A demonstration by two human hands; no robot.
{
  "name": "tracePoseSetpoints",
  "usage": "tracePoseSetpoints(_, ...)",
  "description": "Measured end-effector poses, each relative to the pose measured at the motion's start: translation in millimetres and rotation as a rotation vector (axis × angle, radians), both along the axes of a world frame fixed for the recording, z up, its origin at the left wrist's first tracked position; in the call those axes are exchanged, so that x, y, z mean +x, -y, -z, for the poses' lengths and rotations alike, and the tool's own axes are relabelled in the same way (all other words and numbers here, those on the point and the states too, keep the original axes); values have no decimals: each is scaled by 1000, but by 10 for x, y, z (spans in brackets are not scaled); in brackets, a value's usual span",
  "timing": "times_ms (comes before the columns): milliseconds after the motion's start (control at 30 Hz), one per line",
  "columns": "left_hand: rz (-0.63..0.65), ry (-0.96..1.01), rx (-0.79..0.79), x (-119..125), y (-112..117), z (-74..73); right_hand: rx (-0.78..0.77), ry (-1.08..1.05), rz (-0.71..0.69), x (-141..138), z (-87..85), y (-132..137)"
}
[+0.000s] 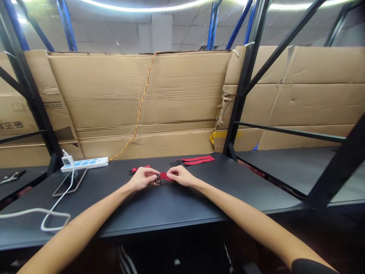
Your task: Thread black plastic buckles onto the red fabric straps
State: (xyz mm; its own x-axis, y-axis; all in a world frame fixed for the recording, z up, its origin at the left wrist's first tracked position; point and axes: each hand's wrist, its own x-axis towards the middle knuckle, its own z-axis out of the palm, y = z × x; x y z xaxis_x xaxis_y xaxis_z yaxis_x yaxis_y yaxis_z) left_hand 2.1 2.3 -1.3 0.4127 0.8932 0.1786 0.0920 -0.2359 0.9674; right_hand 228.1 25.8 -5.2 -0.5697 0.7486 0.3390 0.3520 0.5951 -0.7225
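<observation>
My left hand (145, 179) pinches a small black buckle (157, 179) just above the dark tabletop. A short red strap (164, 176) runs from the buckle to my right hand (181, 176), whose thumb and fingers close on its other end. Behind my left hand lies another red strap piece (133, 171) with a black fitting, partly hidden by the hand. Beyond my right hand rest flat red straps (199, 160), and several black buckles (176, 163) sit at their left end.
A white power strip (85, 164) with a plugged-in charger stands at the back left. In front of it lies a phone (70, 182) with a looping white cable (56, 230). Cardboard (182, 91) walls the back, and black shelf posts (238, 99) rise at both sides.
</observation>
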Motion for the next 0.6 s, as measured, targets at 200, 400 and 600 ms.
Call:
tracePoseSetpoints(200,0,-38,22,15,30,-5,-28,62,-122,14,-1,24)
tracePoseSetpoints(400,59,-89,75,48,116,-56,-19,74,-171,-2,-9,61)
tracePoseSetpoints(600,66,-153,139,60,156,-86,-62,85,-184,-9,-34,93)
